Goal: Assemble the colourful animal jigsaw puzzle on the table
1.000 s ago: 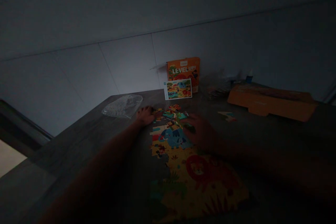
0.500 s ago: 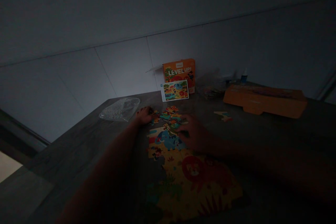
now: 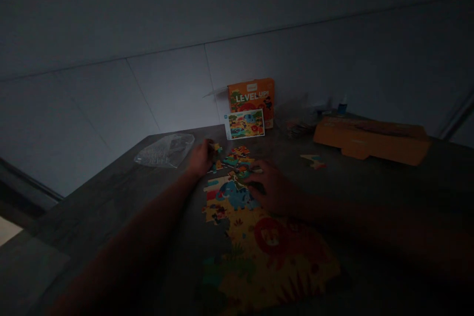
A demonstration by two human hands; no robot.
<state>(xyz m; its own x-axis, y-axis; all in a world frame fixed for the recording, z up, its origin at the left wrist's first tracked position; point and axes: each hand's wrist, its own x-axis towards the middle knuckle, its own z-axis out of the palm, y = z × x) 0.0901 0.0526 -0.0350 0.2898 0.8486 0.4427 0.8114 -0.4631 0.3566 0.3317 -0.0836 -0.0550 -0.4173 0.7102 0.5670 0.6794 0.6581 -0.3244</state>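
My left hand (image 3: 202,158) is closed on a small puzzle piece (image 3: 217,148), lifted at the far left of the loose puzzle pieces (image 3: 237,159). Over the upper right edge of the partly joined jigsaw puzzle (image 3: 246,229), my right hand (image 3: 274,187) has thumb and fingers bent around a puzzle piece (image 3: 242,174) with green on it; its far side is partly hidden by the fingers. The joined part shows a blue elephant, a red lion and a green animal. Its near end is very dark.
An orange puzzle box (image 3: 252,94) stands against the wall, a picture card (image 3: 246,124) leaning on it. A clear plastic bag (image 3: 166,150) lies left. To the right are a separate puzzle piece (image 3: 314,160), an orange box part (image 3: 372,140), a plastic bag (image 3: 296,121) and a small bottle (image 3: 342,107).
My left hand has picked up a puzzle piece and turned upright with it. My right hand stays nearly in place. The view has shifted slightly.
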